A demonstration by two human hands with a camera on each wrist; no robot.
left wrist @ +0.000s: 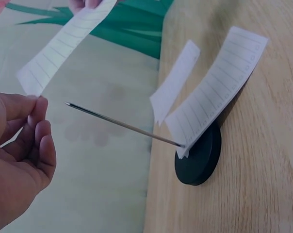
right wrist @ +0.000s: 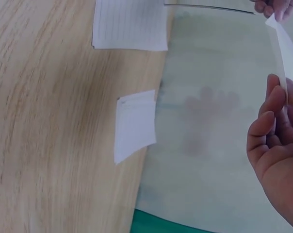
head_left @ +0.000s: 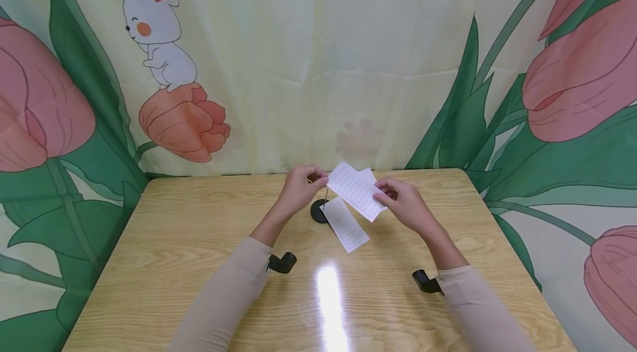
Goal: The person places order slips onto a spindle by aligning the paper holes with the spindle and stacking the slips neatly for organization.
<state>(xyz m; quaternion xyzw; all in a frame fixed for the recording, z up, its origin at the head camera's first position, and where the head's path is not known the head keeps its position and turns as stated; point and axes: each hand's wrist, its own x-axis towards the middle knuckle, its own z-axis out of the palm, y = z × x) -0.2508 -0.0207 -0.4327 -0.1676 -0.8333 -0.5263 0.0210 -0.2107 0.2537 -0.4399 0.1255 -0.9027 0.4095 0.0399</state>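
My left hand (head_left: 301,189) pinches one corner of a lined paper slip (head_left: 352,190), while my right hand (head_left: 404,203) grips its opposite end between thumb and fingers. The slip hangs in the air, tilted. Below its left corner stands a bill spike (left wrist: 122,125), a thin pointed metal rod on a round black base (left wrist: 200,165). Low on the rod, one or more lined slips (left wrist: 219,80) are pierced at a corner and touch the base. The held slip is apart from the rod's tip. In the right wrist view, the held slip (right wrist: 284,53) appears nearly edge-on.
Another stack of white slips (right wrist: 135,128) lies on the wooden table (head_left: 199,241) near its back edge, partly hidden by the held slip in the head view. A printed curtain (head_left: 318,64) hangs behind the table. Black wrist cameras (head_left: 282,263) sit on both forearms.
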